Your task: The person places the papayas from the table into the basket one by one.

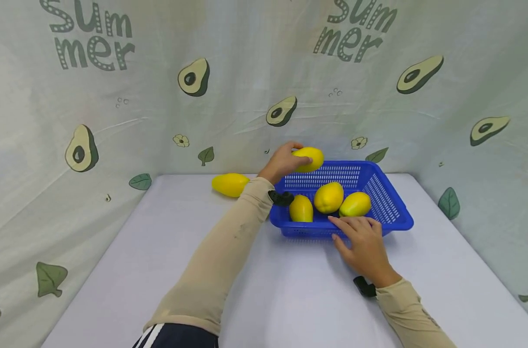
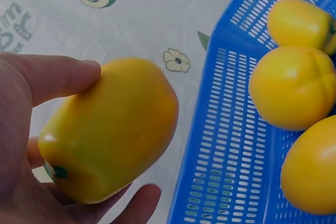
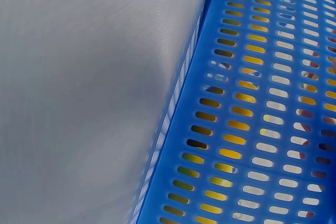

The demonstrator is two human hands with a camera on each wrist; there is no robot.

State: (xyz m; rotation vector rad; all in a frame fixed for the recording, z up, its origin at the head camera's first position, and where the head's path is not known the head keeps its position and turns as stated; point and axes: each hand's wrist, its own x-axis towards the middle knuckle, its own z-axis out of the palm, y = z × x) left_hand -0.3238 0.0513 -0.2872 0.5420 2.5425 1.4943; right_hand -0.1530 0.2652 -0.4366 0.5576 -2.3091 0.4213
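Observation:
My left hand [image 1: 286,162] holds a yellow mango [image 1: 309,159] above the back left corner of the blue plastic basket [image 1: 392,226]. Its thumb lies along one side of the fruit, and the other fingers are partly hidden behind it, as the left wrist view shows. A small green stem spot marks the end of this mango [image 2: 123,129]. Inside the basket lie three more yellow mangoes, the middle mango [image 1: 329,197] among them. At the basket's near rim rests my right hand [image 1: 363,241], fingers spread loosely and fingertips right at the edge.
Another yellow mango [image 1: 229,184] lies on the white table [image 1: 168,251] left of the basket, close to the back edge and partly behind my left sleeve. A printed cloth [image 1: 238,29] with avocados and leaves hangs behind the table.

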